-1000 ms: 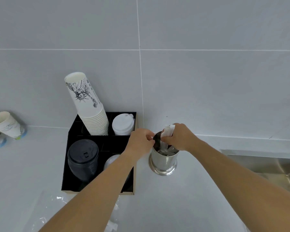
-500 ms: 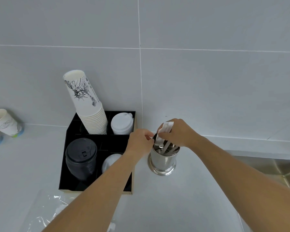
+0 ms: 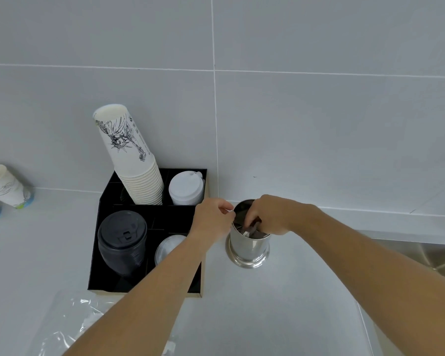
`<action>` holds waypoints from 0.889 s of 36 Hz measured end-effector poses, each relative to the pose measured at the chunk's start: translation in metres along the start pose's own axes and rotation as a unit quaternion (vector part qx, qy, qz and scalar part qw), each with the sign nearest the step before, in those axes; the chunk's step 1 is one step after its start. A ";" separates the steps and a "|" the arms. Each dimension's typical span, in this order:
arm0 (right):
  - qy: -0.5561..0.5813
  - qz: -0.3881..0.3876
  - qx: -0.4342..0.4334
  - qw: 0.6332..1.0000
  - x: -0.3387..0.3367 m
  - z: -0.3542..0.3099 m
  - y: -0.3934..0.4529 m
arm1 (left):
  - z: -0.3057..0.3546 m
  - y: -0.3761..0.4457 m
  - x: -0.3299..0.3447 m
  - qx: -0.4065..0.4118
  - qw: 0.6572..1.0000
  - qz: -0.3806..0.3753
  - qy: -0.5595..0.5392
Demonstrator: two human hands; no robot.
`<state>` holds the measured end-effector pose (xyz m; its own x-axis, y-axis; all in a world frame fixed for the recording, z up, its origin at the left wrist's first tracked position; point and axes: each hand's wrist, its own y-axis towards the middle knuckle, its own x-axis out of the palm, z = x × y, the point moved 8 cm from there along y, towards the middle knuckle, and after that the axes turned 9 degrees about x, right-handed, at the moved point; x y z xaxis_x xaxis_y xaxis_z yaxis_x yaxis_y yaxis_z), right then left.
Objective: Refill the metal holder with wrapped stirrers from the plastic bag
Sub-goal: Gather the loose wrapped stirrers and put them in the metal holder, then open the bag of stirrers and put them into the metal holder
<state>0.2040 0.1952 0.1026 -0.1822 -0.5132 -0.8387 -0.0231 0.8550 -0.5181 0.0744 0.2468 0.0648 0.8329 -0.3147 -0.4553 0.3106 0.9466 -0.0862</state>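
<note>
A shiny metal holder [image 3: 249,246] stands upright on the white counter against the tiled wall. My left hand [image 3: 212,218] pinches its left rim. My right hand [image 3: 269,214] reaches into its mouth, fingers closed on wrapped stirrers [image 3: 247,231] that lie low inside. A clear plastic bag [image 3: 62,327] lies crumpled at the near left edge, partly hidden by my left forearm.
A black organiser tray [image 3: 103,253] left of the holder holds a tall stack of paper cups [image 3: 131,160], white lids [image 3: 185,187] and black lids [image 3: 122,240]. Loose paper cups [image 3: 4,186] lie at the far left. A metal sink [image 3: 432,255] begins at the right.
My right hand has gone down into the holder, and the white wrapped stirrer that stuck up above my fingers now lies low inside. My left hand stays on the rim.
</note>
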 end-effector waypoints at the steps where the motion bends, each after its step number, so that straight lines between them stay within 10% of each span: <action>1: -0.001 -0.003 -0.002 1.000 -0.001 0.001 -0.003 | 0.000 0.000 0.000 -0.001 1.000 0.000 -0.002; 13: 0.258 0.093 0.066 0.959 -0.018 0.038 -0.038 | 0.006 -0.014 -0.007 -0.007 0.999 -0.031 -0.025; 32: 0.782 0.027 0.104 0.614 0.091 0.010 -0.115 | -0.067 -0.187 -0.104 -0.157 0.912 0.058 -0.375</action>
<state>0.1996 0.0496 0.0840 -0.9024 0.3534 0.2463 0.1209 0.7565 -0.6427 -0.1012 0.1069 0.0692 0.9673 -0.0589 0.2466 0.1521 0.9130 -0.3786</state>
